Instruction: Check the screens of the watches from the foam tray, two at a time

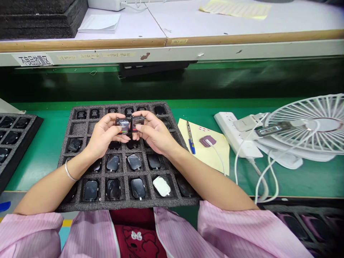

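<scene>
Both hands are raised over a dark foam tray (104,206) divided into square compartments. Between the fingers and thumb of my left hand (103,134) is a smartwatch body (122,126) with its screen lit. A second smartwatch body (138,123), also lit, is pinched in my right hand (154,132). The two are held side by side, almost touching, faces toward me. Below them, several dark watch bodies (113,163) lie in the compartments. One white-faced watch body (161,186) rests in the front row. The forearms cover part of the tray.
To the right, yellow paper (221,157) carries a pen (190,138) and a purple block with a cable (208,141). Beyond stand a white power strip (236,134) and a white fan (309,123). Another foam tray (20,150) is at left; a shelf (188,25) crosses the back.
</scene>
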`<state>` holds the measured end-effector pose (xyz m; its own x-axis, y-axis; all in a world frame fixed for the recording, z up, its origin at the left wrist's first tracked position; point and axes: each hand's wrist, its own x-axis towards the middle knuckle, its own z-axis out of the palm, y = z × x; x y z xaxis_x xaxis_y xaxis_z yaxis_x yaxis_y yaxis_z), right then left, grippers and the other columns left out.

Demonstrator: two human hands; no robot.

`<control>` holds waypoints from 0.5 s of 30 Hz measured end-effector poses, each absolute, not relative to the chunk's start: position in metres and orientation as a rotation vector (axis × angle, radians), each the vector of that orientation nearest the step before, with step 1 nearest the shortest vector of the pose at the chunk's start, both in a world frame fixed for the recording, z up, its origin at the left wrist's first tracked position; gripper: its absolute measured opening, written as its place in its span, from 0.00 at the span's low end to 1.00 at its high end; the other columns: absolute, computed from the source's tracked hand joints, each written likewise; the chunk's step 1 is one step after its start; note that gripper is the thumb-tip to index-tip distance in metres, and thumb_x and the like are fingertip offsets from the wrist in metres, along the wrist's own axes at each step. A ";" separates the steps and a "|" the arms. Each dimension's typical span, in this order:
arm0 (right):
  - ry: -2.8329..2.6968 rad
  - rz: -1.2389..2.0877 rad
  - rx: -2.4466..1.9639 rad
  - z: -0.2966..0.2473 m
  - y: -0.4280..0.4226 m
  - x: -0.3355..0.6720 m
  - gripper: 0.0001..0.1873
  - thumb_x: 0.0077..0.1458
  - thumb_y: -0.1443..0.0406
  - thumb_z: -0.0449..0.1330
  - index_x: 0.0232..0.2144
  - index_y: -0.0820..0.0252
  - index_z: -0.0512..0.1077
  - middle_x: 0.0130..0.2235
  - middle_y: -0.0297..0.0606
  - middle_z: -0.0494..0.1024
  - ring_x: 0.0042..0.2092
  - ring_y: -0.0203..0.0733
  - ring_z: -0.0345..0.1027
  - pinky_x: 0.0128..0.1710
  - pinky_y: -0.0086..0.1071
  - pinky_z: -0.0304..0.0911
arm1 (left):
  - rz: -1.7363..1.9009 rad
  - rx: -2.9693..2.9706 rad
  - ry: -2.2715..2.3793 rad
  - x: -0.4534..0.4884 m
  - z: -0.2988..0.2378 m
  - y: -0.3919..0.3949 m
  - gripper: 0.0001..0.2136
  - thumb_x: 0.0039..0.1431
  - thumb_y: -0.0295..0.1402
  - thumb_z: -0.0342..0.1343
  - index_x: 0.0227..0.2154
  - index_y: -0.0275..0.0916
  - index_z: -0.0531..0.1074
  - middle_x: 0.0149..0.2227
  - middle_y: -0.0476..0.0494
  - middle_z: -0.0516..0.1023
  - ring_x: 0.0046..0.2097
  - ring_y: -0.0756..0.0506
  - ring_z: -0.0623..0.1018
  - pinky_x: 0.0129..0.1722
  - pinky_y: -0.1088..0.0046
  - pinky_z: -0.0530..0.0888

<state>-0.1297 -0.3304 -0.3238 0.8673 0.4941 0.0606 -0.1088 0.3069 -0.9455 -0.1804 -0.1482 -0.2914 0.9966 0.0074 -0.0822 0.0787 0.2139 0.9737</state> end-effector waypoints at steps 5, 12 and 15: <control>-0.412 0.399 -1.215 -0.322 -0.330 -0.131 0.24 0.54 0.59 0.72 0.49 0.54 0.69 0.35 0.28 0.76 0.29 0.34 0.73 0.29 0.31 0.67 | -0.027 1.389 0.080 -0.181 -0.293 -0.149 0.19 0.50 0.31 0.67 0.45 0.38 0.71 0.37 0.50 0.81 0.26 0.48 0.85 0.30 0.71 0.85; -0.389 0.384 -1.194 -0.322 -0.330 -0.131 0.24 0.50 0.66 0.68 0.50 0.54 0.69 0.34 0.27 0.78 0.29 0.34 0.73 0.31 0.31 0.68 | -0.037 1.373 0.059 -0.179 -0.293 -0.147 0.22 0.48 0.30 0.67 0.48 0.38 0.72 0.39 0.49 0.81 0.28 0.47 0.85 0.32 0.70 0.85; -0.363 0.395 -1.155 -0.323 -0.329 -0.129 0.26 0.48 0.67 0.69 0.50 0.54 0.70 0.34 0.27 0.78 0.28 0.33 0.73 0.30 0.29 0.68 | -0.040 1.341 0.016 -0.184 -0.278 -0.149 0.26 0.46 0.25 0.69 0.51 0.39 0.73 0.39 0.48 0.81 0.29 0.49 0.83 0.32 0.74 0.83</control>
<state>-0.1295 -0.3286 -0.3233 0.8745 0.4794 0.0740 -0.1137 0.3508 -0.9295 -0.1838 -0.1487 -0.2778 0.9992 -0.0203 -0.0348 0.0385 0.2269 0.9732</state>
